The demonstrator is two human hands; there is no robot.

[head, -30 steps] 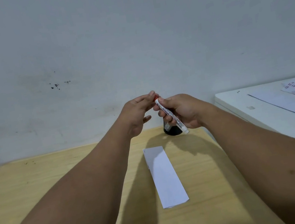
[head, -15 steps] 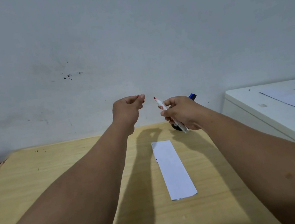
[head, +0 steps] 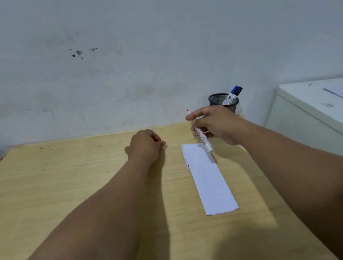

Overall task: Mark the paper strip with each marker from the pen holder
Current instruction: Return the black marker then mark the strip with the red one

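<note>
Wooden desk (head: pixel 63 193), right hand (head: pixel 217 126) gripping marker (head: pixel 204 140)

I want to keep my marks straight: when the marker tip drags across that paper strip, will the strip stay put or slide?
The paper strip looks thin and light, lying loose on the smooth wooden table, so it would probably slide or skew. Neither hand pins it: the left hand rests beside it. Folded layers at its near end may stiffen it slightly.

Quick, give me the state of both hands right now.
Left hand: closed on a small red piece, probably the marker's cap, resting on the table.
Right hand: holding the uncapped red marker, tip up.
</note>
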